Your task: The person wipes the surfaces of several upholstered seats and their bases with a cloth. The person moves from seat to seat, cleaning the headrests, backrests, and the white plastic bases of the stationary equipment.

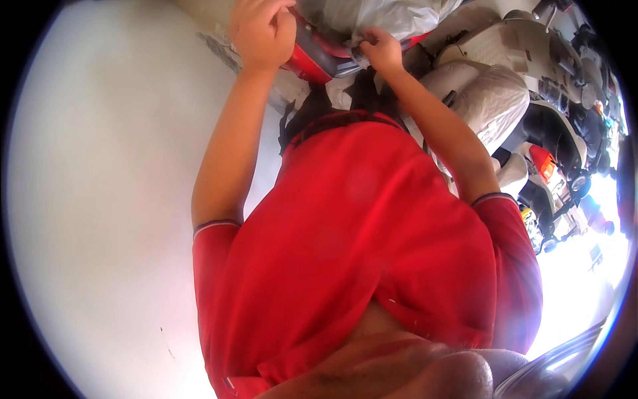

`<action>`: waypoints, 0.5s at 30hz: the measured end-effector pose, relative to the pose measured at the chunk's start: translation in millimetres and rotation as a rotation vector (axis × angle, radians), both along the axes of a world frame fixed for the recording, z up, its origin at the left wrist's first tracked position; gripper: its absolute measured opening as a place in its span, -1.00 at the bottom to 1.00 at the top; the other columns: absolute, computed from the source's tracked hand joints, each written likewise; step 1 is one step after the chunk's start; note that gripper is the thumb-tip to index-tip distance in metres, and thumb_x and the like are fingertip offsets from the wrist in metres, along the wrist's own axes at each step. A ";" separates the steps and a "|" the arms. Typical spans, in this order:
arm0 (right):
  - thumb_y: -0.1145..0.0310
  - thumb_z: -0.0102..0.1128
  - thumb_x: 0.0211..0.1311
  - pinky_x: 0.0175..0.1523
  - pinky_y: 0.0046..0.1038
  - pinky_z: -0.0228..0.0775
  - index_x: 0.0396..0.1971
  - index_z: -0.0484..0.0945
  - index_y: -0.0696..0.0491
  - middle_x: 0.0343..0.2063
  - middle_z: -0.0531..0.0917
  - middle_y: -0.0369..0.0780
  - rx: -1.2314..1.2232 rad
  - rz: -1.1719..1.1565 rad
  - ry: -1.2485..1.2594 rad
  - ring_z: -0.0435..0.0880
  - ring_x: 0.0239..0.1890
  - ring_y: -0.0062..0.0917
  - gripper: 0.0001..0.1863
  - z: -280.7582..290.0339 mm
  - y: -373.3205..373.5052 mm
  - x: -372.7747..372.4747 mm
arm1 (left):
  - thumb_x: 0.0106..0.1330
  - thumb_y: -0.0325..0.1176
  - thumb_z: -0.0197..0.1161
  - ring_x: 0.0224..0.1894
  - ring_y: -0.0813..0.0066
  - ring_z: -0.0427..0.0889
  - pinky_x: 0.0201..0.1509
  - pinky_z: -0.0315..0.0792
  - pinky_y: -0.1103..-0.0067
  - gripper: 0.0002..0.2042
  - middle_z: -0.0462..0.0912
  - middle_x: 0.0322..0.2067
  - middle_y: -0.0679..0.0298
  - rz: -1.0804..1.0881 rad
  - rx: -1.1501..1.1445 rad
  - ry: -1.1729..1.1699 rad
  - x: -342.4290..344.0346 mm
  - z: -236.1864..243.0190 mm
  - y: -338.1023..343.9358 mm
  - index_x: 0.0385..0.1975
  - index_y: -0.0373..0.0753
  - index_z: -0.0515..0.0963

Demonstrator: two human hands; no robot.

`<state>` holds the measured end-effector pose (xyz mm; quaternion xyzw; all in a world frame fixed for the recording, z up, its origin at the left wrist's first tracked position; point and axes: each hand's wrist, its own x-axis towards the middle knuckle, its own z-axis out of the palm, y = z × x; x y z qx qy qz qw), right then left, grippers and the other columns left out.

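Note:
A red scooter (309,56) stands at the top of the head view, with a clear, crinkled plastic cover (372,16) over its upper part. At the cover's lower edge, my right hand (383,50) is closed, pinching the plastic between thumb and fingers. Higher and to the left, my left hand (264,33) is beside the scooter's red side panel. Its fingers are curled in, and whatever they may hold is hidden. Both forearms reach forward past my red shirt.
A pale wall (113,166) runs close along my left. To the right are several parked scooters, including a beige one (505,46) and a seat wrapped in plastic (492,106). An orange-and-white part (541,159) shows farther back, near bright light.

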<state>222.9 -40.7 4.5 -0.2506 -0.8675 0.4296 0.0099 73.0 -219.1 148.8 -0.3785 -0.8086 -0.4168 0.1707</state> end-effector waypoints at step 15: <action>0.36 0.00 0.16 -0.23 -0.32 0.42 -0.17 0.52 0.14 -0.45 0.64 -0.07 -0.581 0.165 -0.072 0.64 -0.40 -0.27 -0.72 89.7 -32.3 -84.7 | -0.03 -0.56 0.06 -0.20 -0.02 0.56 -0.05 0.40 0.24 -0.90 0.62 -0.41 0.01 0.038 0.039 -0.055 -3.6 9.1 1.5 -0.59 -0.39 0.53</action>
